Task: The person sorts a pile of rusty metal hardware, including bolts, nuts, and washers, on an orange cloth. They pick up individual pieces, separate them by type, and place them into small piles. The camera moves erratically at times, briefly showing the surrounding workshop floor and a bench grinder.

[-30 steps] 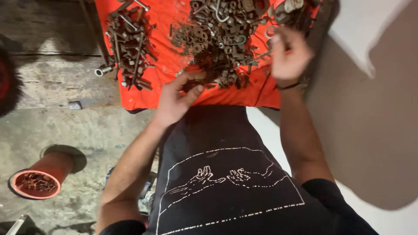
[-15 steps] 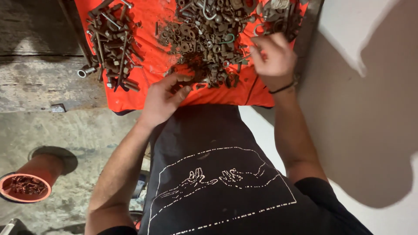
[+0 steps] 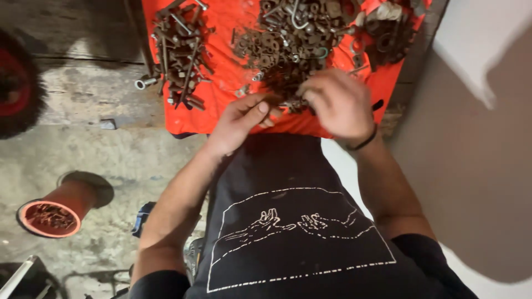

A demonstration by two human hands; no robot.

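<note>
As right hand [image 3: 339, 105] has shifted inward | both meet at rusty hardware pile [image 3: 288, 47], orange cloth's [image 3: 227, 72] near edge | left hand [image 3: 241, 119] pinch narrow, contents unclear | right grip: cannot tell.

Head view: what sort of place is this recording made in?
Probably a rough workshop or shed. Both hands, left hand and right hand, pick at a heap of rusty hardware on an orange cloth. A pile of rusty bolts lies alongside, and a red pot stands on the bare concrete floor.
</note>
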